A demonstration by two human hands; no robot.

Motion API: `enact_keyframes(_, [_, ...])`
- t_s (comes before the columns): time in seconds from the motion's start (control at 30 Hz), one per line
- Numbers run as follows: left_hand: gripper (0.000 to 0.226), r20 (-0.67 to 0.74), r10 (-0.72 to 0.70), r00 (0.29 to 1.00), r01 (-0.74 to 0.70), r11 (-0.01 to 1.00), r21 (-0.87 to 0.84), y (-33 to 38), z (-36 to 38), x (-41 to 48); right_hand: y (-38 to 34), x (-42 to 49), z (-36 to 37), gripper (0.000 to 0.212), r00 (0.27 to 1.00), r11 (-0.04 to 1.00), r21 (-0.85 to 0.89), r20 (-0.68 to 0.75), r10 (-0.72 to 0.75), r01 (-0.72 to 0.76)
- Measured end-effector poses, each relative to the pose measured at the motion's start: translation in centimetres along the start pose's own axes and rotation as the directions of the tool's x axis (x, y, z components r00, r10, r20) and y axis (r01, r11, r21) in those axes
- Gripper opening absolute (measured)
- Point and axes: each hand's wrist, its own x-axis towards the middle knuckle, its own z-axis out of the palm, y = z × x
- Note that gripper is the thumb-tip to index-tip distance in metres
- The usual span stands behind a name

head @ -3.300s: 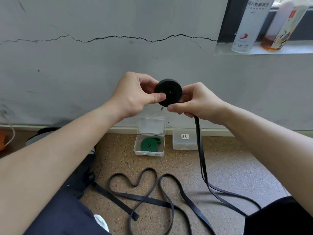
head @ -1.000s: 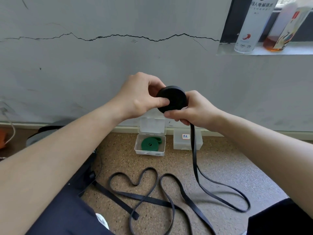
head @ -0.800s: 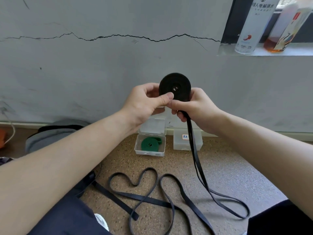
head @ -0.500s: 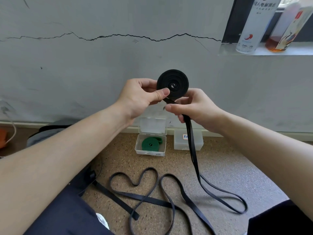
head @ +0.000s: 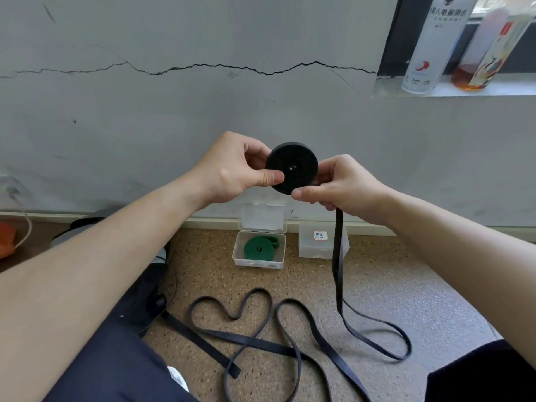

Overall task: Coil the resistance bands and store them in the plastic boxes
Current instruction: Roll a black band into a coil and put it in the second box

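Observation:
A tight black coil (head: 295, 165) of resistance band is held up in front of the grey wall. My left hand (head: 232, 169) pinches the coil's face with thumb and fingers. My right hand (head: 342, 185) grips its lower right edge, where the loose black band tail (head: 338, 262) hangs down to a loop on the floor. An open clear plastic box (head: 280, 261) holds a coiled green band (head: 258, 248). A shut clear box (head: 320, 245) with a white label stands to its right.
A second loose black band (head: 261, 338) lies in curves on the speckled floor near my knees. Two bottles (head: 429, 44) stand on the sill at the upper right. Grey and orange items lie at the far left by the wall.
The coil has grown and the loose loop on the floor has shortened. Both hands have dropped slightly and rotated the coil since half a second ago.

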Motion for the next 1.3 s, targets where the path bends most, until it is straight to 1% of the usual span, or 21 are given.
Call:
enact_keyframes(0.13, [0.015, 0.042, 0.009, 0.999, -0.011, 0.999, 0.043, 0.1, -0.2, -0.1, 0.1, -0.2, 0.5, 0.01, 0.999, 1.0, 0.012, 0.029, -0.017, 0.017])
enact_keyframes(0.2, [0.016, 0.01, 0.015, 1.0, -0.015, 1.0, 0.015, 0.0, 0.0, -0.2, 0.2, -0.1, 1.0, 0.008, 0.999, 0.998, 0.055, 0.014, -0.035, 0.034])
enact_keyframes(0.27, [0.014, -0.069, -0.02, 0.997, 0.01, 0.991, -0.135, -0.2, 0.6, -0.5, 0.2, 0.0, 1.5, 0.008, 0.998, 0.991, 0.123, -0.03, -0.046, 0.05])
enact_keyframes(0.3, [0.012, -0.094, -0.079, 0.992, 0.05, 0.959, -0.28, -0.2, 1.1, -0.7, 0.1, 0.1, 1.8, 0.008, 0.998, 0.984, 0.169, -0.054, -0.043, 0.052])
enact_keyframes(0.37, [0.016, -0.083, -0.216, 0.973, 0.132, 0.812, -0.568, -0.2, 2.4, -1.0, -0.2, 0.3, 2.6, 0.009, 0.996, 0.957, 0.286, -0.093, -0.015, 0.041])
enact_keyframes(0.4, [0.019, -0.088, -0.261, 0.961, 0.146, 0.753, -0.642, -0.2, 3.0, -1.0, -0.3, 0.4, 2.9, 0.009, 0.994, 0.94, 0.34, -0.106, 0.002, 0.034])
enact_keyframes(0.43, [0.02, -0.107, -0.294, 0.95, 0.148, 0.726, -0.672, -0.3, 3.5, -0.9, -0.4, 0.6, 3.2, 0.01, 0.993, 0.925, 0.379, -0.115, 0.018, 0.027])
enact_keyframes(0.5, [0.02, -0.164, -0.322, 0.932, 0.146, 0.75, -0.646, -0.3, 3.7, -0.6, -0.5, 0.7, 3.4, 0.009, 0.991, 0.914, 0.405, -0.128, 0.034, 0.021])
enact_keyframes(0.6, [0.018, -0.188, -0.284, 0.94, 0.135, 0.817, -0.56, -0.3, 3.0, -0.2, -0.3, 0.7, 3.2, 0.01, 0.99, 0.926, 0.376, -0.137, 0.02, 0.033])
enact_keyframes(0.7, [0.018, -0.177, -0.225, 0.958, 0.112, 0.863, -0.492, -0.3, 2.1, 0.0, -0.2, 0.4, 2.5, 0.02, 0.994, 0.962, 0.27, -0.103, -0.025, 0.052])
enact_keyframes(0.8, [0.027, -0.165, -0.183, 0.969, 0.095, 0.895, -0.436, -0.4, 1.1, 0.0, -0.1, 0.1, 1.4, 0.031, 0.997, 0.99, 0.136, -0.069, -0.038, 0.047])
enact_keyframes(0.87, [0.023, -0.146, -0.122, 0.982, 0.069, 0.944, -0.323, -0.6, 0.6, 0.0, -0.1, 0.0, 0.8, 0.027, 0.998, 0.995, 0.093, -0.049, -0.042, 0.047])
enact_keyframes(0.93, [0.019, -0.113, -0.047, 0.993, 0.029, 0.988, -0.154, -0.6, 0.3, 0.0, -0.1, 0.0, 0.7, 0.013, 0.999, 0.997, 0.061, -0.017, -0.047, 0.048])
enact_keyframes(0.97, [0.019, -0.092, -0.018, 0.996, 0.011, 0.997, -0.075, -0.5, 0.2, 0.0, -0.2, -0.1, 0.9, 0.007, 0.999, 0.998, 0.042, -0.002, -0.05, 0.05])
enact_keyframes(1.0, [0.019, -0.072, 0.002, 0.997, -0.003, 1.0, -0.018, -0.2, 0.1, -0.1, -0.2, -0.1, 1.0, 0.008, 0.998, 0.998, 0.02, 0.007, -0.056, 0.056])
enact_keyframes(1.1, [0.018, -0.062, 0.024, 0.998, -0.023, 1.0, 0.012, 0.1, -0.1, -0.2, -0.3, -0.1, 1.5, 0.013, 0.997, 0.997, 0.017, 0.01, -0.071, 0.071])
enact_keyframes(1.13, [0.017, -0.089, 0.018, 0.996, -0.021, 0.999, -0.031, 0.1, 0.0, -0.4, -0.4, -0.1, 1.5, 0.012, 0.997, 0.996, 0.054, 0.007, -0.077, 0.077])
enact_keyframes(1.17, [0.016, -0.123, -0.009, 0.992, -0.005, 0.993, -0.117, 0.0, 0.3, -0.6, -0.4, 0.0, 1.6, 0.01, 0.997, 0.991, 0.103, -0.005, -0.081, 0.081])
enact_keyframes(1.2, [0.015, -0.145, -0.063, 0.987, 0.026, 0.968, -0.249, 0.0, 0.8, -0.8, -0.5, 0.1, 1.7, 0.009, 0.996, 0.985, 0.154, -0.029, -0.079, 0.083])
enact_keyframes(1.27, [0.018, -0.126, -0.185, 0.975, 0.099, 0.86, -0.5, -0.1, 2.1, -1.0, -0.7, 0.3, 2.2, 0.01, 0.994, 0.963, 0.257, -0.093, -0.061, 0.083])
enact_keyframes(1.3, [0.019, -0.12, -0.226, 0.967, 0.122, 0.818, -0.562, -0.2, 2.8, -1.1, -0.8, 0.5, 2.5, 0.011, 0.992, 0.95, 0.301, -0.115, -0.05, 0.083])
